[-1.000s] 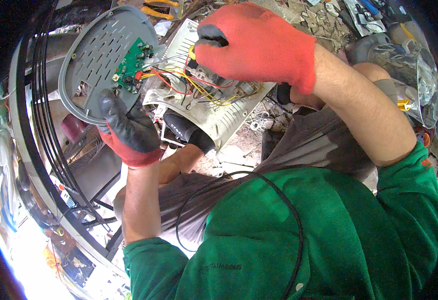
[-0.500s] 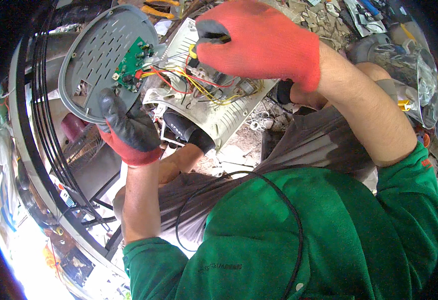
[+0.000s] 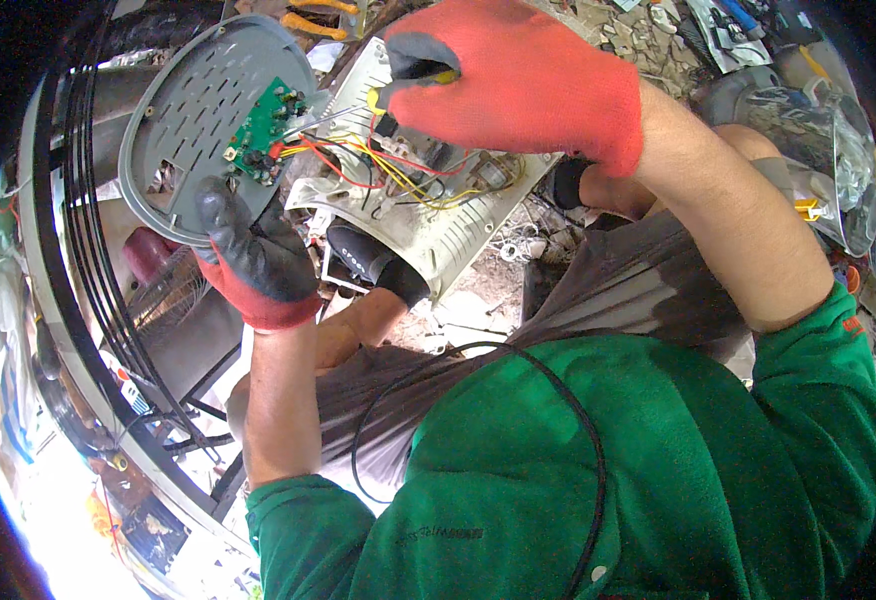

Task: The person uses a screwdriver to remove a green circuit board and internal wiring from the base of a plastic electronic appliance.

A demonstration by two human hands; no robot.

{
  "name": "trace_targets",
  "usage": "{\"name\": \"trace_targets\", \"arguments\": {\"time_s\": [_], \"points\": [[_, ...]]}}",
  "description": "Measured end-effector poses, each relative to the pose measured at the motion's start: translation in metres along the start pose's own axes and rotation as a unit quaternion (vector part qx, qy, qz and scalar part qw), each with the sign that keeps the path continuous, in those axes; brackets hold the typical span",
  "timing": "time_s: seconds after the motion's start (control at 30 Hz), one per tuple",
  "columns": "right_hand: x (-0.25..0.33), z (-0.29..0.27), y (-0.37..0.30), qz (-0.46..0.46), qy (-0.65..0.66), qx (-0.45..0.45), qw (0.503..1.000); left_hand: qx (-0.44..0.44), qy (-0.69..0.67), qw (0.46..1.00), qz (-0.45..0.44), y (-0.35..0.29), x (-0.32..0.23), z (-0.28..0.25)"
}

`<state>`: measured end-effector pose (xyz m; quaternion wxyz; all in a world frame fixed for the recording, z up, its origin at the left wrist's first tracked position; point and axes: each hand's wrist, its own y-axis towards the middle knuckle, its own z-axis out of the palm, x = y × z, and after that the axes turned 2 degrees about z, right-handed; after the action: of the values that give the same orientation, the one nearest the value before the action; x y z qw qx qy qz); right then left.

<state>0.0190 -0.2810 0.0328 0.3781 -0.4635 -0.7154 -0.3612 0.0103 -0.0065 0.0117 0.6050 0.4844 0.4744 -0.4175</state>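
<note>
Two gloved hands at an opened white appliance housing [image 3: 458, 235]. Left hand [image 3: 253, 260], fingers clamped on grey perforated cover [image 3: 198, 110] left of housing, green circuit board [image 3: 263, 135] on its inner face. Right hand [image 3: 528, 80] above housing, fingers together on yellow-handled tool [image 3: 383, 97] over red and yellow wires [image 3: 398, 175].

Knit gloves, moulded plastic and bare wiring, all matt and worn.

Both hands, left [image 3: 258, 265] and right [image 3: 518, 80], wear red knit cloth gloves with dark grey rubbery coating, matt and slightly rough. The grey slotted cover [image 3: 198, 110] is dull, smooth plastic carrying a glossy green circuit board [image 3: 263, 135]. The off-white housing [image 3: 458, 225] is scuffed, dusty plastic; its red and yellow wires [image 3: 398, 175] have smooth plastic insulation. The green sleeve [image 3: 578, 470] is soft matt cloth.
</note>
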Motion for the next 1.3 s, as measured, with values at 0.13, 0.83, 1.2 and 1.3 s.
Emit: {"name": "trace_targets", "arguments": {"time_s": [0.13, 0.83, 1.2, 1.3], "points": [[-0.01, 0.003, 0.004, -0.011, 0.041, -0.012, 0.999, -0.003, -0.01, 1.0, -0.001, 0.003, -0.004, 0.008], [-0.006, 0.006, 0.004, 0.013, -0.077, 0.098, 0.992, -0.028, 0.019, 0.999, 0.014, -0.001, -0.004, 0.01], [0.002, 0.007, 0.003, 0.028, 0.042, -0.006, 0.999, 0.004, 0.011, 1.0, -0.014, -0.001, -0.007, 0.009], [-0.01, 0.012, 0.0, -0.027, -0.021, -0.037, 0.999, 0.007, 0.008, 1.0, -0.017, 0.002, -0.004, 0.005]]}}
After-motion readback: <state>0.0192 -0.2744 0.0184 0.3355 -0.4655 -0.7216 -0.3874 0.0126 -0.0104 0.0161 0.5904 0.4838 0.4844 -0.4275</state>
